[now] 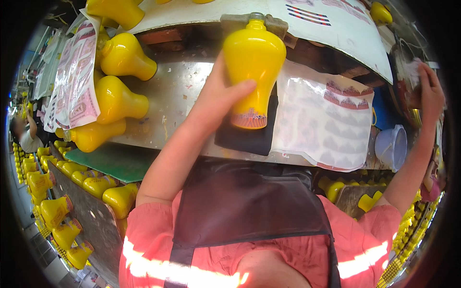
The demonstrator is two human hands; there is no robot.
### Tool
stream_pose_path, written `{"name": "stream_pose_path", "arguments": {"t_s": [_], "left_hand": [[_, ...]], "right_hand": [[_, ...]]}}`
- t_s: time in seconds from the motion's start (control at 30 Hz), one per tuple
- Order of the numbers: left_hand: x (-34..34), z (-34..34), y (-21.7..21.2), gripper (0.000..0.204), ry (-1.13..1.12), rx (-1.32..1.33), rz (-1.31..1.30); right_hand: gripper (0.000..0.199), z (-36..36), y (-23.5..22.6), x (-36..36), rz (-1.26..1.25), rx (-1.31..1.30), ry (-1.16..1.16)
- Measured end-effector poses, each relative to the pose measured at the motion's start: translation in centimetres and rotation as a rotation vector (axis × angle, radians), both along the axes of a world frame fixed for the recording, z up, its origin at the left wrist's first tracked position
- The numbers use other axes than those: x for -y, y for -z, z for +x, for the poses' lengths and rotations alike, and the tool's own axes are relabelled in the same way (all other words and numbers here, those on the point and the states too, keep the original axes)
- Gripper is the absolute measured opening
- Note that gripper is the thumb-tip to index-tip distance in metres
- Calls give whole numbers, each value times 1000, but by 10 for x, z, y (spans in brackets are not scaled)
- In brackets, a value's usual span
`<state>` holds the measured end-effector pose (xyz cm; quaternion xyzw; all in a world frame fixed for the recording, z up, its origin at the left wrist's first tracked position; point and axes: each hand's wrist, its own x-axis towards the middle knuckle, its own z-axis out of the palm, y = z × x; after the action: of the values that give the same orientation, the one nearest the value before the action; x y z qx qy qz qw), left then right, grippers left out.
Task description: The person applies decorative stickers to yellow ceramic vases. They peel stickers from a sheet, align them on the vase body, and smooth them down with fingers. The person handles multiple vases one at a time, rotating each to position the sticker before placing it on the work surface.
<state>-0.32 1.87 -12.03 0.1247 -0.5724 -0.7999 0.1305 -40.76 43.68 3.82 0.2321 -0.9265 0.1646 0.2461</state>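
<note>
My left hand (222, 92) is wrapped round a glossy yellow bottle (257, 53), its thumb lying across the front. The neck points away from me against a notched, greyish rest (277, 25). Round the bottle's foot runs a patterned reddish band (248, 119). Beneath it lies a black cloth or pad (245, 139). Far out to the right, my right hand (431, 91) is raised with its fingers drawn together. A blurred whitish piece (413, 68) shows at its fingertips; its kind is unclear.
A decal sheet (321, 120) lies right of the bottle, near a pale bucket (391, 146). More yellow bottles (122, 98) lie at the left beside another printed sheet (77, 81). Several bottles stand on lower boards at the left. A person (30, 134) is at far left.
</note>
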Motion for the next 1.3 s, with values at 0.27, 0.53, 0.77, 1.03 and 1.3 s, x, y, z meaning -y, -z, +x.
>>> {"name": "stream_pose_path", "arguments": {"t_s": [0.27, 0.53, 0.77, 1.03, 1.3], "left_hand": [[0, -1, 4, 86, 6, -11, -54], [11, 4, 6, 109, -82, -39, -204], [-4, -1, 20, 108, -261, 22, -629], [-6, 3, 26, 101, -256, -16, -590], [4, 3, 18, 101, -224, 26, -1013]], "right_hand": [[8, 251, 25, 186, -231, 596, -654], [10, 271, 45, 272, -368, 1028, -681], [15, 257, 75, 293, -362, 897, -660], [26, 235, 71, 310, -529, 794, -469], [29, 262, 104, 284, -195, 303, -780]]}}
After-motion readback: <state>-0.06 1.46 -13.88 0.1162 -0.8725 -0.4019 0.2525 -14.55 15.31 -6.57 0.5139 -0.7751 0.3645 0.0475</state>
